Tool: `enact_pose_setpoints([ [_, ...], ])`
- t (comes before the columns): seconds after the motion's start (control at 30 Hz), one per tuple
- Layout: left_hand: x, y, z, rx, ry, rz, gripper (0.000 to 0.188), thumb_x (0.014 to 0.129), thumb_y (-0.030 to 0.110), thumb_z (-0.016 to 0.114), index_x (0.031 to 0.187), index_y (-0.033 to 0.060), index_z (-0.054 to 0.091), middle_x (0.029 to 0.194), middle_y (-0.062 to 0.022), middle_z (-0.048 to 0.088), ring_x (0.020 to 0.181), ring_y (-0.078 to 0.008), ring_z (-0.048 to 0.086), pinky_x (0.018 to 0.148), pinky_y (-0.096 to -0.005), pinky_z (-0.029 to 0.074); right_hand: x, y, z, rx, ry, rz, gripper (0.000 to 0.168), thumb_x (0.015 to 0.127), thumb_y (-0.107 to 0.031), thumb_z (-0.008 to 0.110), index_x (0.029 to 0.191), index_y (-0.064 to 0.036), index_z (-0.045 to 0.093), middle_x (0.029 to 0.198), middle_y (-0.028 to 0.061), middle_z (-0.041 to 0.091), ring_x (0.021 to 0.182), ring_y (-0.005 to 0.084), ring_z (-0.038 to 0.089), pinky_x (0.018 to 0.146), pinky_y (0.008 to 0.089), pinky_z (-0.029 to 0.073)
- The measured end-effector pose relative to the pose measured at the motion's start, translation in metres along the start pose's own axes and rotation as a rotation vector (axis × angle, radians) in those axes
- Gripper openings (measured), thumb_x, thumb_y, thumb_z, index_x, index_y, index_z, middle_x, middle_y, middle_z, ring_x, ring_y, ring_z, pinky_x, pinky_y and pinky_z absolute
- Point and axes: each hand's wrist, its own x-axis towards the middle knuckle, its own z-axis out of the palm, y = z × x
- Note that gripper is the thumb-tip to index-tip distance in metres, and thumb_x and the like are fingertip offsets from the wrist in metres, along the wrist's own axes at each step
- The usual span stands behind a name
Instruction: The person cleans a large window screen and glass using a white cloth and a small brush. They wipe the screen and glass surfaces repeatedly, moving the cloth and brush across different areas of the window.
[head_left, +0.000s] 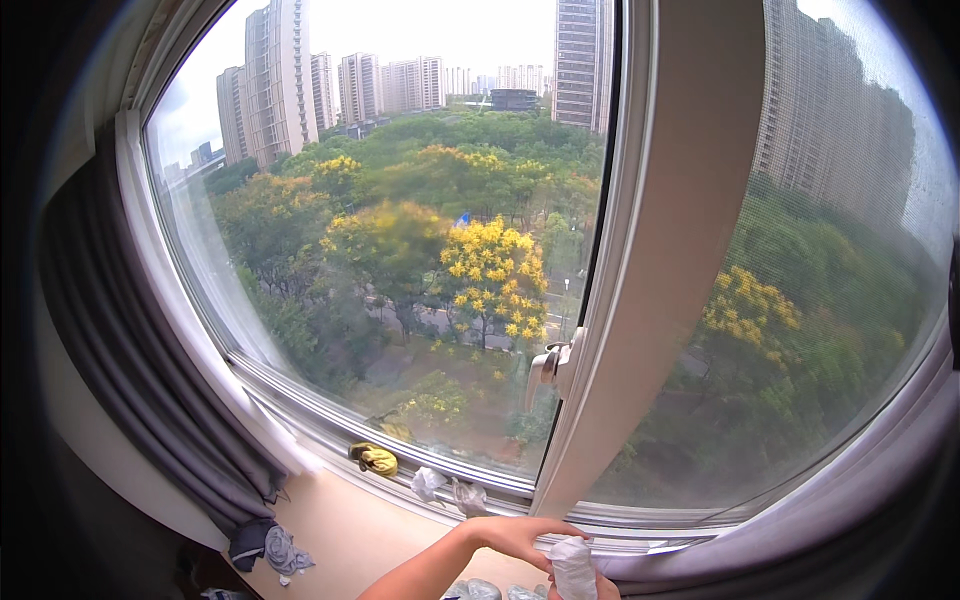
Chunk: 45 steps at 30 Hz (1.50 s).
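A folded wad of white tissue paper (574, 568) is near the bottom edge of the view, in front of the window sill. My left hand (517, 538) reaches in from below, with its thumb and fingertips at the wad's upper left side. Around the lower part of the wad is my right hand (604, 589), mostly cut off by the picture's edge. Just beyond my left wrist, a crumpled greyish tissue (469, 496) and a crumpled white tissue (427, 484) lie along the window track. A yellow and black bundle, perhaps a glove (373, 459), rests farther left there.
A window pane (375, 300) with a white handle (551, 369) fills the middle; a screened pane (810, 360) is at right. Grey curtains (142, 337) hang at left. Grey cloths (285, 551) and clear plastic items (480, 589) lie on the beige ledge (352, 517).
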Motion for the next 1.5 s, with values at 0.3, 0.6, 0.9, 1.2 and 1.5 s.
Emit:
enact_pose_setpoints([
  [0.3, -0.050, 0.048, -0.019, 0.475, 1.212, 0.382, 0.023, 0.075, 0.012, 0.061, 0.095, 0.0017, 0.053, 0.104, -0.0147, 0.055, 0.099, -0.0238, 0.052, 0.081, -0.0327, 0.041, -0.001, -0.095, -0.018, -0.244, 0.713, -1.094, 0.045, 0.091, -0.024, 0.036, 0.130, -0.005, 0.022, 0.095, 0.0038, 0.049, 0.066, 0.0116, 0.047, 0.050, 0.0237, 0.037],
  [0.6, 0.045, 0.138, -0.061, 1.034, 1.352, 0.719, 0.083, 0.074, 0.036, 0.061, 0.134, 0.0093, 0.010, 0.137, -0.0173, 0.010, 0.126, -0.0344, 0.015, 0.100, -0.0459, 0.017, 0.090, -0.127, 0.065, -1.228, 1.272, -1.718, 0.036, 0.074, -0.016, 0.058, 0.107, -0.030, 0.057, 0.097, 0.0072, 0.042, 0.078, 0.0197, 0.048, 0.064, 0.0279, 0.044],
  [0.9, 0.052, 0.129, -0.064, 1.232, 1.573, 0.608, 0.087, 0.075, 0.036, 0.060, 0.136, 0.0091, 0.005, 0.139, -0.0139, 0.009, 0.125, -0.0305, 0.020, 0.098, -0.0430, 0.024, 0.027, -0.175, -0.159, -0.445, 1.999, -1.332, 0.022, 0.084, -0.007, 0.045, 0.103, 0.004, 0.049, 0.097, 0.0223, 0.048, 0.086, 0.0351, 0.048, 0.072, 0.0372, 0.041],
  [1.2, 0.047, 0.138, -0.061, 1.270, 1.574, 0.574, 0.099, 0.071, 0.042, 0.063, 0.134, -0.0005, -0.001, 0.136, -0.0237, 0.008, 0.121, -0.0374, 0.023, 0.096, -0.0475, 0.024, 0.064, -0.134, -0.054, -0.586, 1.574, -1.513, 0.028, 0.074, -0.006, 0.058, 0.102, -0.007, 0.056, 0.088, 0.0152, 0.046, 0.072, 0.0278, 0.052, 0.056, 0.0340, 0.045],
  [1.5, 0.054, 0.153, -0.053, 1.228, 1.587, 0.630, 0.110, 0.065, 0.064, 0.057, 0.133, -0.0025, 0.001, 0.132, -0.0268, 0.014, 0.117, -0.0378, 0.026, 0.094, -0.0480, 0.026, 0.080, -0.102, -0.183, -0.311, 1.978, -1.240, 0.016, 0.080, -0.006, 0.050, 0.094, 0.002, 0.052, 0.082, 0.0171, 0.047, 0.074, 0.0311, 0.047, 0.064, 0.0362, 0.040],
])
